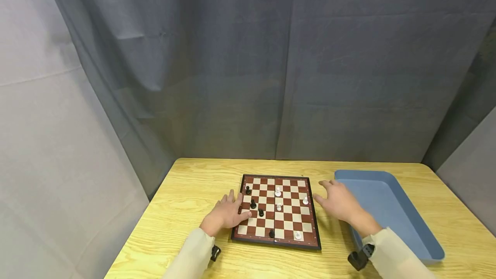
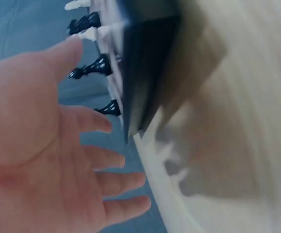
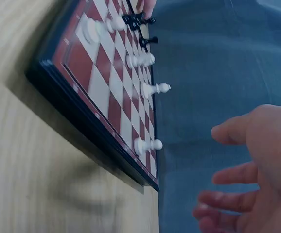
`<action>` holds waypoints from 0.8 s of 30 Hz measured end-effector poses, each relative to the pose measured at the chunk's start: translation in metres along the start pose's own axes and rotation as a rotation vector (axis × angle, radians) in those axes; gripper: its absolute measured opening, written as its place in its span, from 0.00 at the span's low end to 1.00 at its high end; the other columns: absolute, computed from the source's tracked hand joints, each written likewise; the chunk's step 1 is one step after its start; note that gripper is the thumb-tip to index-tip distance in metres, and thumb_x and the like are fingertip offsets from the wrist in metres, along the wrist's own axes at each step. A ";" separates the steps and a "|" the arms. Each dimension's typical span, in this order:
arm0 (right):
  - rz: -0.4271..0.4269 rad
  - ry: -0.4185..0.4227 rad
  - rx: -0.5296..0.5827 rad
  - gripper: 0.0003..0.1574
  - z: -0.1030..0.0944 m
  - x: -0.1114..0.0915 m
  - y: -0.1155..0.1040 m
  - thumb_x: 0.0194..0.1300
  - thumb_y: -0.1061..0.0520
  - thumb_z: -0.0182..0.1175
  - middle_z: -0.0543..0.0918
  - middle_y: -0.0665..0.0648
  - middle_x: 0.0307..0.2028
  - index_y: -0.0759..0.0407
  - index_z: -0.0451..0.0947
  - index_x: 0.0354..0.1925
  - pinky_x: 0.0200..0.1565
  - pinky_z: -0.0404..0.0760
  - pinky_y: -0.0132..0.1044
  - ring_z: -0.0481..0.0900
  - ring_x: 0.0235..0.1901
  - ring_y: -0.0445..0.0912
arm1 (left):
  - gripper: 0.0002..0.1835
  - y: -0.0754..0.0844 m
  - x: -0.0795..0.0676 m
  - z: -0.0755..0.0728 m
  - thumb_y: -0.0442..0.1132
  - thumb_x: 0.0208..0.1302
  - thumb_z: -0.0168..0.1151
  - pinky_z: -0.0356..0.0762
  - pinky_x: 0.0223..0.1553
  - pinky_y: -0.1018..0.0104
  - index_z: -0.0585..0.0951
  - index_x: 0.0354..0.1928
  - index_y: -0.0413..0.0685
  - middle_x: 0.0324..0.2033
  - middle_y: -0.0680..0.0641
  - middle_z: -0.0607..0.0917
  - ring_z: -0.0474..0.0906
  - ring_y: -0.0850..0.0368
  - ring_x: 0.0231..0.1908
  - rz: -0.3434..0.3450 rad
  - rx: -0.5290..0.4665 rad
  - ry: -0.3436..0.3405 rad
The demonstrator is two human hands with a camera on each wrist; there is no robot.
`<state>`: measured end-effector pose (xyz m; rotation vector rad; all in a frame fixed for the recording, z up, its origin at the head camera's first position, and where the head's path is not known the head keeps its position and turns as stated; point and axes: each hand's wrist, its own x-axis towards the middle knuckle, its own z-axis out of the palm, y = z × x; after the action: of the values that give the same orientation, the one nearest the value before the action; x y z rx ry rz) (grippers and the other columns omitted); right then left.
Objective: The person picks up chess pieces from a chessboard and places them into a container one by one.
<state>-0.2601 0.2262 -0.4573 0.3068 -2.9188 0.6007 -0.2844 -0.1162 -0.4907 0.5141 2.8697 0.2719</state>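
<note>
A brown-and-white chessboard (image 1: pixel 288 223) with a dark rim lies on the table. Several black chess pieces (image 1: pixel 253 204) stand mostly on its left half, and several white chess pieces (image 1: pixel 277 192) on its right half. My left hand (image 1: pixel 224 213) is at the board's left edge, thumb reaching over the outer squares. In the left wrist view, the left hand (image 2: pixel 38 141) has its fingers spread and grips nothing. Just off the board's right edge is my right hand (image 1: pixel 339 201), fingers loosely extended. The right wrist view shows that hand (image 3: pixel 262 165) holding nothing, apart from the white pieces (image 3: pixel 148 145).
A blue tray (image 1: pixel 420 223) sits on the right side of the wooden table (image 1: pixel 155 236), partly behind my right forearm. Grey cloth (image 1: pixel 232 76) hangs behind the table's far edge. Pale cloth (image 1: pixel 58 141) hangs on the left.
</note>
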 end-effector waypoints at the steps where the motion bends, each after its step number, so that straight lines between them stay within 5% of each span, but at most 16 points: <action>1: -0.003 -0.011 0.019 0.37 0.001 -0.002 -0.003 0.66 0.44 0.57 0.74 0.74 0.50 0.72 0.69 0.59 0.46 0.74 0.60 0.74 0.48 0.66 | 0.43 0.000 -0.001 0.002 0.65 0.67 0.45 0.54 0.62 0.39 0.55 0.73 0.43 0.71 0.33 0.50 0.50 0.33 0.67 0.009 -0.004 -0.013; 5: -0.002 -0.090 0.103 0.29 0.009 -0.007 -0.013 0.65 0.49 0.60 0.80 0.62 0.39 0.69 0.73 0.55 0.32 0.78 0.45 0.79 0.33 0.50 | 0.43 0.001 -0.003 0.006 0.64 0.66 0.49 0.59 0.61 0.42 0.56 0.72 0.40 0.71 0.36 0.49 0.52 0.35 0.67 0.047 0.001 -0.044; 10: -0.109 -0.214 0.209 0.14 0.022 -0.012 -0.019 0.64 0.59 0.60 0.76 0.48 0.27 0.64 0.78 0.48 0.21 0.68 0.34 0.67 0.18 0.38 | 0.45 -0.001 -0.006 0.008 0.64 0.65 0.51 0.59 0.63 0.47 0.55 0.72 0.38 0.72 0.39 0.49 0.51 0.37 0.68 0.086 0.019 -0.065; 16: -0.277 -0.316 0.337 0.08 0.030 -0.022 -0.019 0.62 0.64 0.60 0.77 0.47 0.28 0.62 0.79 0.42 0.26 0.72 0.34 0.71 0.25 0.37 | 0.48 -0.003 -0.006 0.012 0.65 0.64 0.51 0.59 0.63 0.49 0.52 0.73 0.38 0.73 0.40 0.47 0.52 0.38 0.68 0.097 0.006 -0.075; 24: -0.305 -0.476 0.502 0.14 0.037 -0.029 -0.020 0.59 0.68 0.61 0.79 0.53 0.38 0.63 0.79 0.45 0.32 0.77 0.33 0.76 0.32 0.41 | 0.48 0.000 -0.011 0.011 0.65 0.64 0.50 0.61 0.62 0.50 0.50 0.73 0.37 0.73 0.39 0.44 0.54 0.39 0.67 0.110 0.025 -0.081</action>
<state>-0.2314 0.1983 -0.4883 1.0609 -2.9872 1.3596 -0.2721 -0.1185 -0.4992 0.6735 2.7735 0.2281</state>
